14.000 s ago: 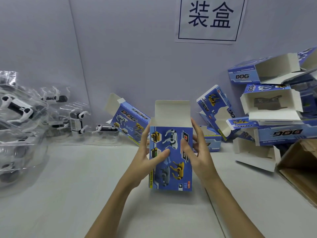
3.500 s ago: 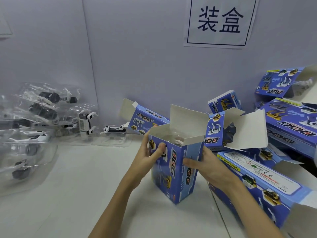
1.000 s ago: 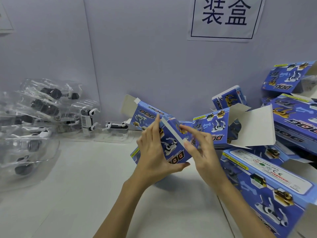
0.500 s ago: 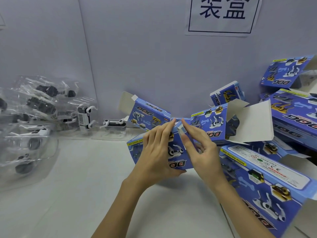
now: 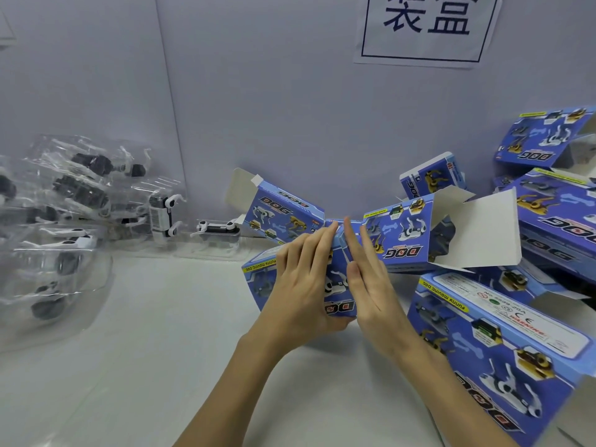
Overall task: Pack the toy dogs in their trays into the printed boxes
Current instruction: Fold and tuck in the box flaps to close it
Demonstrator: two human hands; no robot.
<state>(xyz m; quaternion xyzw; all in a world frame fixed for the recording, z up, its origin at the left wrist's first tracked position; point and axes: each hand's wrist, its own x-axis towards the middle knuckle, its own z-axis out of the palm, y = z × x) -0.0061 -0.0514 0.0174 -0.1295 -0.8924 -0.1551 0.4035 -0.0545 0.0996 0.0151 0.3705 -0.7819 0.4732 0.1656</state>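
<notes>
Printed box point(image 5: 261, 282) between two hands, left hand point(image 5: 298, 295) and right hand point(image 5: 374, 285).

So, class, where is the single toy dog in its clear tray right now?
In the head view, the toy dog in its tray lies at the back of the table, against the wall, between the clear tray pile and an open printed box.

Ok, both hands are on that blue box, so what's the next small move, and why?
Probably a final press on the end flap, then set the box aside. The left hand grips the blue box tilted above the table, and the right hand lies flat with straight fingers against its end. No white flap shows there, so it looks closed.
</notes>
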